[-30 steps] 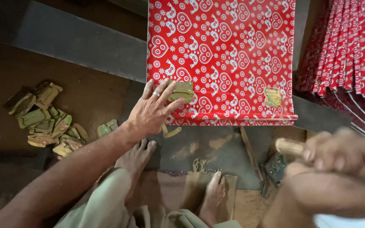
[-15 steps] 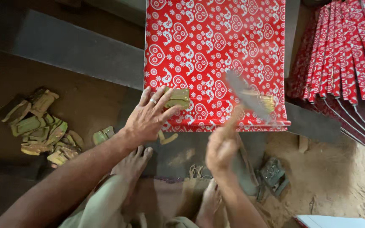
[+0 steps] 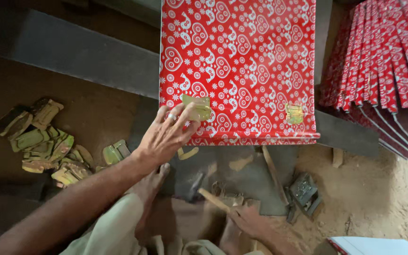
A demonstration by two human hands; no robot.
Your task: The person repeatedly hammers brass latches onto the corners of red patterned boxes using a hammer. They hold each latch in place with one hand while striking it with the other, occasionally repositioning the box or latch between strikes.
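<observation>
From the head view I see my left hand (image 3: 166,137) reaching forward with its fingers spread, the fingertips pressing a small brass hinge (image 3: 197,107) flat against the near edge of a red patterned panel (image 3: 242,52); that grip is open and lies on the hinge rather than closing around it. There is a ring on 1 finger. A second brass hinge (image 3: 294,113) sits on the same panel further right, close to its lower edge and apart from the hand. The panel rests across a dark metal beam (image 3: 81,52) that runs from upper left toward the right. My right hand (image 3: 251,222) is low in the picture, closed around the wooden handle of a hammer (image 3: 199,186), whose dark head lies on the grey slab (image 3: 246,177) just below the panel. My 2 bare feet rest there too, the left one (image 3: 147,189) directly under the left wrist. To the left, on the dirt floor (image 3: 378,189), lies a loose pile of hinges (image 3: 48,141), well apart from the panel, with 1 stray hinge piece (image 3: 115,152) near my forearm. To the right a stack of red panels (image 3: 383,61) stands fanned on edge. A small dark metal block (image 3: 305,191) and a thin wooden stick (image 3: 272,172) lie near the slab's right side.
</observation>
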